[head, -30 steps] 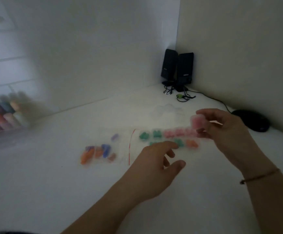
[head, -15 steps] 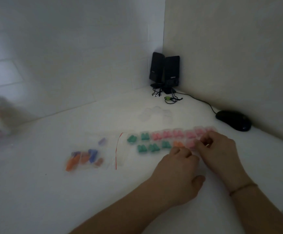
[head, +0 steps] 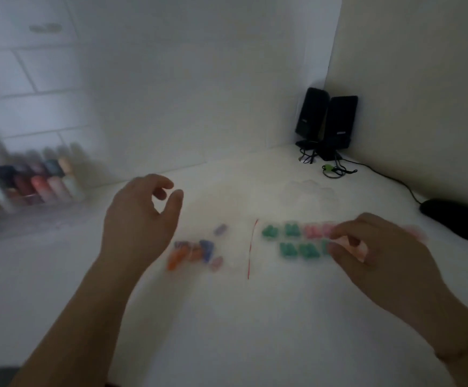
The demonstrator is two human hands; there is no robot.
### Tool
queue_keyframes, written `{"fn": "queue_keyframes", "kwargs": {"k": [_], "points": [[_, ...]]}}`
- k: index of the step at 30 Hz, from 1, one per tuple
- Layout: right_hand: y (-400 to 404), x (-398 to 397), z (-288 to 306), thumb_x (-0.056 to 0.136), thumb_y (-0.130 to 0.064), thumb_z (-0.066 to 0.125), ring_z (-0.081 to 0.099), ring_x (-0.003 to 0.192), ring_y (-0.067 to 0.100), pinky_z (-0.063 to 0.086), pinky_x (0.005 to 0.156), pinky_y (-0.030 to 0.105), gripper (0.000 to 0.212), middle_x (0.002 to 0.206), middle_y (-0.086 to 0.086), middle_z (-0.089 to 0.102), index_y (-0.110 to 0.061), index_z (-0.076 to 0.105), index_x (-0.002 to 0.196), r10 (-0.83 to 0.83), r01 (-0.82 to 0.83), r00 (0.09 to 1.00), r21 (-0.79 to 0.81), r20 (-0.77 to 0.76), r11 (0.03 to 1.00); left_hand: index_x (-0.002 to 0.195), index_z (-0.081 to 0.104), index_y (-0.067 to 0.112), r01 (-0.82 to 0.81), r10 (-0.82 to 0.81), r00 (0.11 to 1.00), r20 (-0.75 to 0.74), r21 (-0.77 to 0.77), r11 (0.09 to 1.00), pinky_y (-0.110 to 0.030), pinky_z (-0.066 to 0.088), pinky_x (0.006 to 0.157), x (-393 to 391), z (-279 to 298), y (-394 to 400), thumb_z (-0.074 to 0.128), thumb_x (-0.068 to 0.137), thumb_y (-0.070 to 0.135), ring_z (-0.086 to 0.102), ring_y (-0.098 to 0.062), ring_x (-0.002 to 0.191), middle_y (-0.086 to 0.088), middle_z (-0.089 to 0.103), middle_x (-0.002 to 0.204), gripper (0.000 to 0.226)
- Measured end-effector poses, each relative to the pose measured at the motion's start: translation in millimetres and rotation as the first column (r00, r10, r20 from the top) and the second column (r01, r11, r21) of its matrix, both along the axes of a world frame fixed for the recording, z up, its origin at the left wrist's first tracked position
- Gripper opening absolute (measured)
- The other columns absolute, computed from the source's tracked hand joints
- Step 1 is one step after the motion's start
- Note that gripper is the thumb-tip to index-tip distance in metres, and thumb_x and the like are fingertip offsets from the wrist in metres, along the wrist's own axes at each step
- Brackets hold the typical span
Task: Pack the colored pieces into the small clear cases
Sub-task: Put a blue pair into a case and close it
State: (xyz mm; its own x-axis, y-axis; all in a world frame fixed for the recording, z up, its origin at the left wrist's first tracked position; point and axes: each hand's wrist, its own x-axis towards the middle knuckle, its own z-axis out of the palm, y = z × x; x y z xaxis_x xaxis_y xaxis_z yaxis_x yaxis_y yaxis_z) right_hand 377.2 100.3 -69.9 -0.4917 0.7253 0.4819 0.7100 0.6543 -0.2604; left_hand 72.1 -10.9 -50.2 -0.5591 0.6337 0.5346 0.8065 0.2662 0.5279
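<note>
Here, the loosely curled, empty left hand (head: 140, 219) is hovering just beside the loose colored pieces (head: 195, 251), while the right hand (head: 372, 252) is pinching a pink filled case (head: 358, 247).

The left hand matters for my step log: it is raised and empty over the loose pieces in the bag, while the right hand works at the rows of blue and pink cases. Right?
One slip: the head view shows those rows as green cases and pink cases, not blue. The rest stands: the left hand is raised and empty by the bag of loose pieces, and the right hand works at the rows.
</note>
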Motion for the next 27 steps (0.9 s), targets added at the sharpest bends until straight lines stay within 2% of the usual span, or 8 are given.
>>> {"fn": "queue_keyframes", "kwargs": {"k": [3, 5, 8, 11, 16, 21, 24, 27], "points": [[34.0, -24.9, 7.0, 0.087, -0.043, 0.059, 0.051, 0.073, 0.006, 0.039, 0.065, 0.027, 0.008, 0.081, -0.015, 0.053, -0.036, 0.061, 0.092, -0.081, 0.086, 0.996, -0.104, 0.046, 0.991, 0.118, 0.061, 0.025, -0.05, 0.058, 0.998, 0.012, -0.357, 0.933, -0.036, 0.048, 0.086, -26.8, -21.0, 4.6, 0.055, 0.089, 0.051, 0.057, -0.022, 0.095, 0.003, 0.063, 0.103, 0.04], [68.3, -35.2, 1.8, 0.089, -0.042, 0.059, 0.054, 0.086, 0.014, 0.043, 0.074, 0.03, 0.016, 0.093, -0.011, 0.058, -0.034, 0.062, 0.102, -0.173, 0.19, 0.979, -0.167, 0.112, 0.967, 0.119, 0.061, 0.026, 0.015, 0.027, 0.995, 0.096, -0.411, 0.912, -0.034, 0.048, 0.085, -26.0, -34.0, 6.9, 0.058, 0.089, 0.048, 0.058, -0.02, 0.094, 0.006, 0.064, 0.1, 0.038], [111.5, -50.3, -9.5, 0.088, -0.039, 0.06, 0.053, 0.109, 0.024, 0.048, 0.091, 0.039, 0.032, 0.112, 0.0, 0.062, -0.027, 0.061, 0.117, -0.199, 0.233, 0.964, -0.203, 0.175, 0.951, 0.111, 0.064, 0.027, 0.099, -0.026, 0.972, 0.234, -0.305, 0.947, -0.027, 0.049, 0.075, -20.2, -44.4, 8.4, 0.064, 0.088, 0.033, 0.063, -0.014, 0.077, 0.01, 0.065, 0.086, 0.023], [137.2, -67.9, -16.3, 0.087, -0.034, 0.063, 0.044, 0.124, 0.029, 0.044, 0.1, 0.042, 0.043, 0.129, 0.007, 0.056, -0.023, 0.055, 0.128, -0.167, 0.226, 0.948, -0.203, 0.27, 0.953, 0.101, 0.066, 0.028, 0.086, -0.032, 0.968, 0.25, -0.208, 0.974, -0.023, 0.044, 0.064, -23.9, -47.7, 8.9, 0.065, 0.088, 0.021, 0.06, -0.004, 0.066, 0.011, 0.064, 0.075, 0.014], [150.0, -92.1, -11.7, 0.081, -0.026, 0.067, 0.038, 0.133, 0.03, 0.034, 0.11, 0.043, 0.063, 0.143, 0.004, 0.047, -0.027, 0.045, 0.14, -0.018, 0.114, 0.932, -0.246, 0.361, 0.963, 0.101, 0.068, 0.023, -0.003, 0.038, 0.966, 0.255, -0.136, 0.991, -0.026, 0.044, 0.07, -43.8, -49.6, 7.2, 0.064, 0.087, 0.018, 0.06, -0.016, 0.072, 0.005, 0.064, 0.078, 0.016], [146.5, -102.9, -14.5, 0.09, -0.026, 0.063, 0.009, 0.149, 0.016, 0.009, 0.119, 0.044, 0.048, 0.153, -0.009, 0.034, -0.039, 0.048, 0.133, 0.176, -0.089, 0.843, -0.191, 0.509, 0.978, 0.1, 0.067, 0.024, 0.005, 0.027, 0.96, 0.278, -0.113, 0.994, -0.025, 0.044, 0.071, -44.4, -50.8, 8.6, 0.063, 0.088, 0.023, 0.06, -0.016, 0.073, 0.01, 0.062, 0.075, 0.012], [139.6, -107.0, -7.9, 0.09, -0.03, 0.063, 0.017, 0.147, 0.013, 0.005, 0.119, 0.041, 0.043, 0.155, 0.003, 0.033, -0.041, 0.052, 0.13, 0.15, -0.06, 0.828, -0.179, 0.541, 0.982, 0.101, 0.067, 0.024, 0.012, 0.014, 0.968, 0.252, -0.098, 0.995, -0.025, 0.043, 0.073, -41.9, -54.5, 9.3, 0.064, 0.087, 0.026, 0.06, -0.015, 0.078, 0.008, 0.062, 0.087, 0.014], [120.2, -111.7, 6.9, 0.087, -0.041, 0.065, 0.042, 0.134, 0.016, 0.022, 0.114, 0.038, 0.045, 0.139, -0.002, 0.054, -0.033, 0.054, 0.13, 0.192, -0.164, 0.892, -0.102, 0.41, 0.981, 0.1, 0.068, 0.022, -0.015, 0.001, 0.986, 0.165, 0.087, 0.996, -0.02, 0.042, 0.072, -33.1, -51.4, 6.7, 0.067, 0.086, 0.026, 0.057, -0.01, 0.081, 0.007, 0.062, 0.097, 0.014]]}}
